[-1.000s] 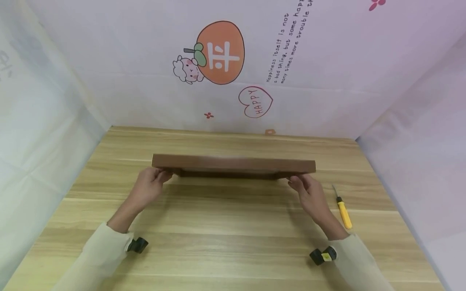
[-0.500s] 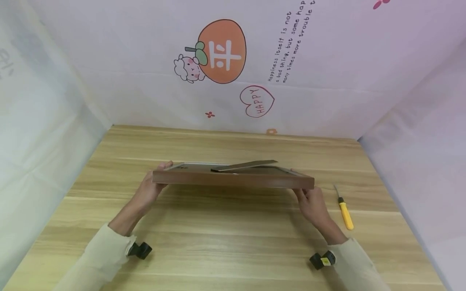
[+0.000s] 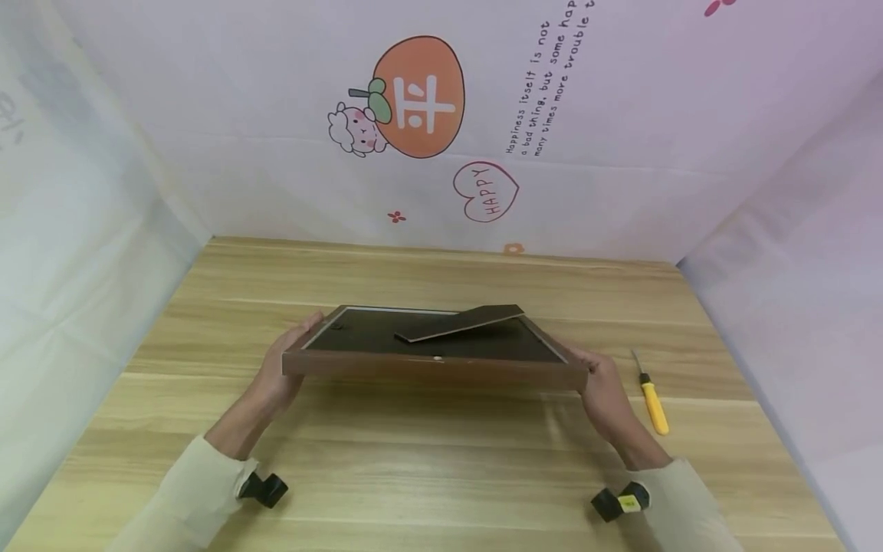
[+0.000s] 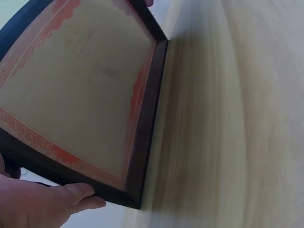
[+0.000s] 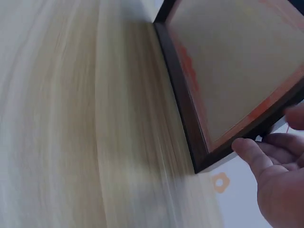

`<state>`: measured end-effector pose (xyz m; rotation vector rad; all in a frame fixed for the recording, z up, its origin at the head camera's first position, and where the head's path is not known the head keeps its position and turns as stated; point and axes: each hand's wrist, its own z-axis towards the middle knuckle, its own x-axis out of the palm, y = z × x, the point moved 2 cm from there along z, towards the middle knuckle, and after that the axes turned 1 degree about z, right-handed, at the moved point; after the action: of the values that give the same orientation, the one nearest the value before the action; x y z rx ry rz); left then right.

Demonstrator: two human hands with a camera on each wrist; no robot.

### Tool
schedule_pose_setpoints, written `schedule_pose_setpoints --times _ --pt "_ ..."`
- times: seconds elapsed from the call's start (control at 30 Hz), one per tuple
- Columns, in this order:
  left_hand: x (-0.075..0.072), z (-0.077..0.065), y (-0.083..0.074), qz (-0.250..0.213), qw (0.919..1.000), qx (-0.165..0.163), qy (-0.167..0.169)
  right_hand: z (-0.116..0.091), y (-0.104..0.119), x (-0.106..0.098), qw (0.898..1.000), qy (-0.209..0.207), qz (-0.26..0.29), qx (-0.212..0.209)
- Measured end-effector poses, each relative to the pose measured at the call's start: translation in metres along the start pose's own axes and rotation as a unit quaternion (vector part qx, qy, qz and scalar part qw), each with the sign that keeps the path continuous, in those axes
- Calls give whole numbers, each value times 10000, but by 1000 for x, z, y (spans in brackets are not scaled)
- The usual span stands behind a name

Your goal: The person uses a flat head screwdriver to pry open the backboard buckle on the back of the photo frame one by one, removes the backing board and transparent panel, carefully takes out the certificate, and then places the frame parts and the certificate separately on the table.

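Presently, the fingers of both hands are clamped on the frame (image 3: 438, 372): the left hand (image 3: 274, 377) on its left side, the right hand (image 3: 602, 392) on its right. The frame is held tilted at the centre of the head view, near edge off the table (image 3: 441, 475); whether its far edge touches wood cannot be told.

Change noted: a second ago mainly a brown edge showed, with no stand visible; the frame has since been tipped, and the back (image 3: 366, 330) now shows, facing up. In my judgement this brings the back into reach for inspection or handling, though neither hand is free.

Materials: rails brown, smooth, straight and square-cornered, apparently wood or a wood finish. The back is a flat, dark panel; a thin, stiff-looking stand (image 3: 462, 322) slants across it. Beneath, the left wrist view shows a pale sheet (image 4: 80, 95) with a patterned red border; glazing cannot be confirmed.

Farther out, a screwdriver (image 3: 651, 402) with a yellow handle lies at right of centre on the pale, grained table. White printed cloth (image 3: 276, 100), lightly creased, fills the upper frame.
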<state>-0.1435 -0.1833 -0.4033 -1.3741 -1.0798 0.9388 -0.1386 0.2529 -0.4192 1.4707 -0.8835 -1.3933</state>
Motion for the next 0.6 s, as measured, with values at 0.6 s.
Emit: schedule_pose_setpoints --times 0.6 --pt "-7 2 20 -194 9910 -1071 -784 10 4 16 9703 -470 1281 1996"
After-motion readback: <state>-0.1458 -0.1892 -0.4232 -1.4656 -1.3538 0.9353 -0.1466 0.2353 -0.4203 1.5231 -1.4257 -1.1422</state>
